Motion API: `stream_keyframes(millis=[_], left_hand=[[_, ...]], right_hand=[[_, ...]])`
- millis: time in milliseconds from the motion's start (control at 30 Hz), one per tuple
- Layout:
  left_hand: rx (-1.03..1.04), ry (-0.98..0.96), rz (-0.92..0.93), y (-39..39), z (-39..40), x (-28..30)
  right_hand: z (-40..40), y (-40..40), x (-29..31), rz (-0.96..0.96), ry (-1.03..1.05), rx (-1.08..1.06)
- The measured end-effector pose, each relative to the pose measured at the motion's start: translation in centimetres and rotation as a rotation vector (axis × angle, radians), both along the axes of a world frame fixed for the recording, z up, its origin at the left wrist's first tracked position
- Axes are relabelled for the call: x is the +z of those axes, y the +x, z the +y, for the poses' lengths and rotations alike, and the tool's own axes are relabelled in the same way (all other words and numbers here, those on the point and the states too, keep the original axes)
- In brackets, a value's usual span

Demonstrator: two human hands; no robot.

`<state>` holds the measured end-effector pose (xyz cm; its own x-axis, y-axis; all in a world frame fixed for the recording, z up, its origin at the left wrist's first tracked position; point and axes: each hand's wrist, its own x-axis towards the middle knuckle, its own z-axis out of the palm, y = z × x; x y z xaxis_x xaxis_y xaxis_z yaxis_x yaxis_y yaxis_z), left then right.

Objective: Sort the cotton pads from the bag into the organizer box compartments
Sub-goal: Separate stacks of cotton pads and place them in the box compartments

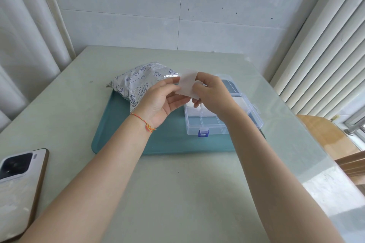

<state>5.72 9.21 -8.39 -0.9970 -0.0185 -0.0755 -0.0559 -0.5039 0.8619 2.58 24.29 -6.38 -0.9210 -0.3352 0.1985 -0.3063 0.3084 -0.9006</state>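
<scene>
Cotton pad [188, 83] is pinched between fingers of both the left hand [160, 100] and right hand [212, 94], probably to peel one free; box [221, 116] waits open beneath, near the tray's [118, 134] right edge; bag [138, 85] lies at its far left corner.

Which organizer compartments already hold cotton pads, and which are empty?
In the organizer box, the middle row under the hands holds white pads; the front row by the blue latch is empty, and the far compartments look dark.

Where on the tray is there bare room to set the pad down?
Bare teal tray lies left of the organizer box, below the bag, and along the front edge by the blue latch. The back right is crowded: box, both hands gripping the cotton pad.
</scene>
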Motion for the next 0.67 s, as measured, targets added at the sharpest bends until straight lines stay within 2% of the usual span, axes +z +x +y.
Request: stream_keyframes(millis=[667], left_hand=[[0.013,-0.035,-0.030,-0.12,-0.28,-0.42]], right_hand=[[-0.49,0.37,0.16,-0.053,-0.104,0.007]])
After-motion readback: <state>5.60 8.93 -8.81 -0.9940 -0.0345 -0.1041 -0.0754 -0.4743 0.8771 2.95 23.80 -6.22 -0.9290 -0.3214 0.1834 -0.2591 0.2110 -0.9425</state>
